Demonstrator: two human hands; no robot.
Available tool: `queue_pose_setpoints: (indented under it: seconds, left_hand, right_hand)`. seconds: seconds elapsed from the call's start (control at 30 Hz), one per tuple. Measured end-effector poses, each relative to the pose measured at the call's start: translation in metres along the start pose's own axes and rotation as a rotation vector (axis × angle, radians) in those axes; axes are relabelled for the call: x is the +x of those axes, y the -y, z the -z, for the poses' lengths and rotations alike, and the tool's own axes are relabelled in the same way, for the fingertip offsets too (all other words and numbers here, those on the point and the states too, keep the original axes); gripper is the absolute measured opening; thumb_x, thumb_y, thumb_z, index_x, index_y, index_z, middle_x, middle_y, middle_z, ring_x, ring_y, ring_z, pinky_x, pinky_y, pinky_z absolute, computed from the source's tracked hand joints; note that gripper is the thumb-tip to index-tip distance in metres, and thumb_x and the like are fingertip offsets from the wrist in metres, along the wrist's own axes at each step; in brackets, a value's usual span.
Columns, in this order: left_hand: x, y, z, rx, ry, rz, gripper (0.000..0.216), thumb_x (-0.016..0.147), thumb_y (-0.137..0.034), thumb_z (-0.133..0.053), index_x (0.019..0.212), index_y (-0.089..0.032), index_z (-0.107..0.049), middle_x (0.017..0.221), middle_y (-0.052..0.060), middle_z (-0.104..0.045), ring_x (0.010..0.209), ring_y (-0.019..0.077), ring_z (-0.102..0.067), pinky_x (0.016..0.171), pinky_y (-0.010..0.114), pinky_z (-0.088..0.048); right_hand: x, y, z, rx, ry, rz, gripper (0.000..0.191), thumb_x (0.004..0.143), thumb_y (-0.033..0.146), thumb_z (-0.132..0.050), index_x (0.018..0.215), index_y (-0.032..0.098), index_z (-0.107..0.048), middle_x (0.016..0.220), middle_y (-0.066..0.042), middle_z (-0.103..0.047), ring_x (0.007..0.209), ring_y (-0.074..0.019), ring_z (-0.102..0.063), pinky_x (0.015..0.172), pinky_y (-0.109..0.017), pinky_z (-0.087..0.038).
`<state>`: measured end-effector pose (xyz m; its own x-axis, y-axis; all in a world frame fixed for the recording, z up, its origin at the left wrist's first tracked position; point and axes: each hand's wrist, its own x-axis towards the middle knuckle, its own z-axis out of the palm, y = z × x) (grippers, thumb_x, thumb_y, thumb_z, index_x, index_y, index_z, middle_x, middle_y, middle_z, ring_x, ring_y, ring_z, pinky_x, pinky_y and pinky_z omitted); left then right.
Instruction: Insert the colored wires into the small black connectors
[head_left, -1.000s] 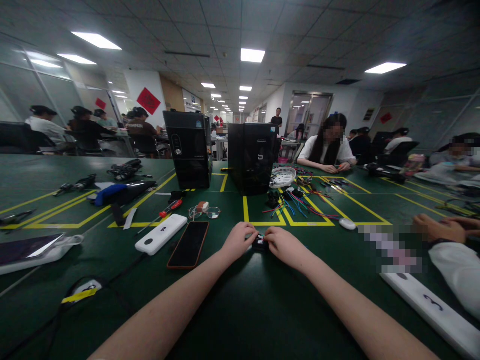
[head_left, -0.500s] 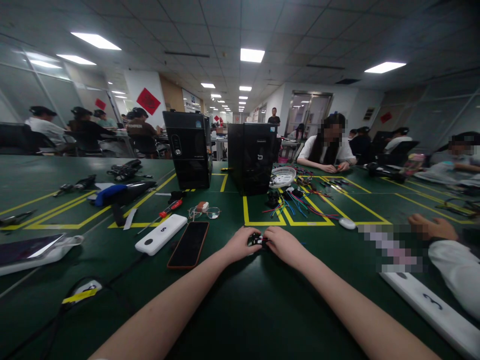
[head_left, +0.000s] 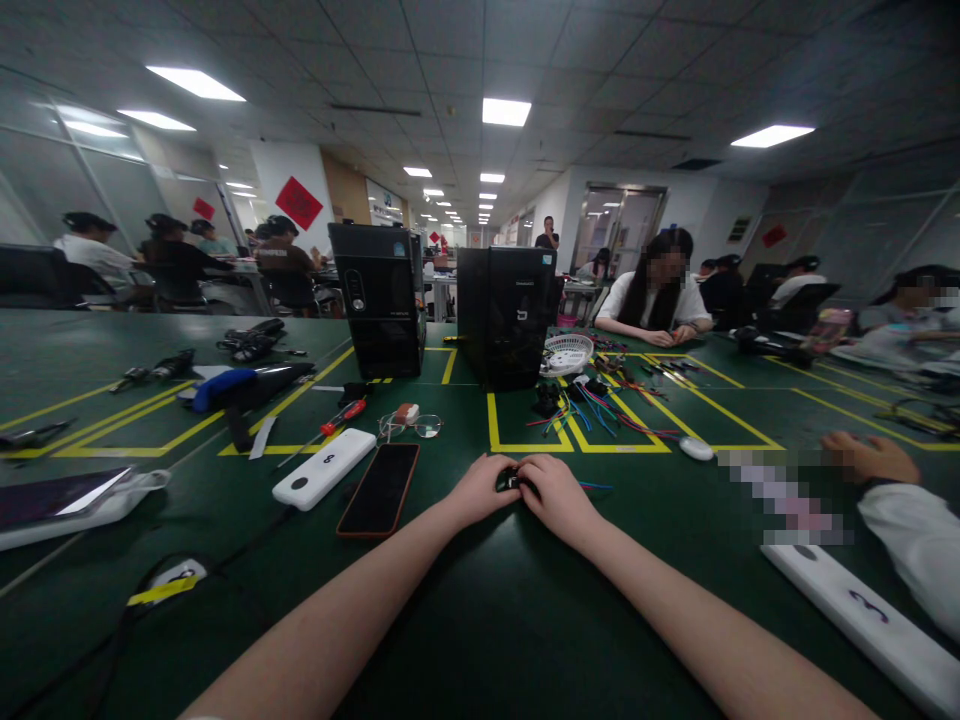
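My left hand [head_left: 480, 488] and my right hand [head_left: 556, 498] meet over the green table in front of me, fingers bent and closed. Between their fingertips is a small black part [head_left: 511, 481] with a light spot, mostly covered by the fingers; its exact kind does not show. Thin blue and red wires [head_left: 597, 486] stick out past the right hand's outer side. Whether they join the black part is hidden. Left of my left hand lies a dark phone [head_left: 379, 490] with an orange-brown edge.
Two black computer towers [head_left: 379, 300] stand ahead. Loose coloured wires [head_left: 592, 408] lie beside a white basket [head_left: 568, 355]. Glasses [head_left: 427, 427], a red-handled screwdriver [head_left: 343, 416] and a white power strip [head_left: 324, 468] lie left. A co-worker's hand [head_left: 870, 458] rests right, near another white strip [head_left: 862, 620].
My right hand has shifted slightly left and closer to the left hand, covering more of the black part. The blue and red wires now show more clearly beyond it.
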<state>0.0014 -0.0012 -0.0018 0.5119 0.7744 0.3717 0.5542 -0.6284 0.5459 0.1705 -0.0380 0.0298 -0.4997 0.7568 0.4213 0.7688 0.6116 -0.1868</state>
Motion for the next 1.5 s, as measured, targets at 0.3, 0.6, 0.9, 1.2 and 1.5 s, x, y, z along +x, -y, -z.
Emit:
queue_pose_setpoints:
  seconds: [0.3,0.6,0.9,1.2,1.5]
  left_hand:
    - [0.000,-0.002,0.000,-0.007,0.010,0.029,0.033,0.075,-0.034,-0.064,0.104,-0.021,-0.057,0.108,0.006,-0.062,0.104,0.0243,-0.055,0.103,0.046,-0.027]
    - [0.001,-0.004,0.003,-0.027,-0.010,0.009,0.030,0.076,-0.030,-0.064,0.103,-0.018,-0.058,0.103,0.007,-0.063,0.096,0.0225,-0.056,0.088,0.036,-0.041]
    - [0.001,-0.003,0.003,-0.008,-0.003,0.014,0.030,0.075,-0.029,-0.064,0.103,-0.018,-0.058,0.104,0.006,-0.063,0.096,0.0227,-0.055,0.088,0.036,-0.041]
    - [0.001,0.001,0.002,0.027,-0.086,0.103,0.030,0.074,-0.027,-0.064,0.102,-0.019,-0.058,0.102,0.007,-0.062,0.095,0.0226,-0.056,0.087,0.036,-0.042]
    - [0.001,0.001,0.003,0.013,-0.134,0.136,0.033,0.073,-0.022,-0.064,0.104,-0.018,-0.056,0.107,0.008,-0.061,0.101,0.0233,-0.055,0.093,0.040,-0.038]
  right_hand:
    - [-0.001,-0.006,-0.007,0.039,-0.035,-0.050,0.009,0.082,0.012,-0.048,0.085,0.017,-0.056,0.094,-0.006,-0.059,0.091,-0.0176,-0.052,0.081,-0.032,-0.040]
    - [-0.002,-0.006,-0.012,0.057,-0.071,-0.078,0.010,0.084,0.013,-0.044,0.086,0.017,-0.054,0.098,-0.007,-0.058,0.092,-0.0182,-0.051,0.080,-0.032,-0.039]
    - [0.000,-0.005,-0.010,0.138,-0.116,-0.102,0.013,0.085,0.016,-0.041,0.086,0.018,-0.054,0.094,-0.007,-0.059,0.090,-0.0189,-0.051,0.081,-0.034,-0.039]
    - [0.000,-0.005,0.008,0.109,-0.054,0.001,0.013,0.087,0.021,-0.042,0.087,0.017,-0.055,0.083,-0.006,-0.058,0.081,-0.0170,-0.051,0.075,-0.030,-0.041]
    - [-0.001,0.002,0.006,0.073,0.078,0.129,0.013,0.084,0.024,-0.050,0.088,0.018,-0.060,0.088,-0.006,-0.060,0.086,-0.0182,-0.052,0.080,-0.034,-0.040]
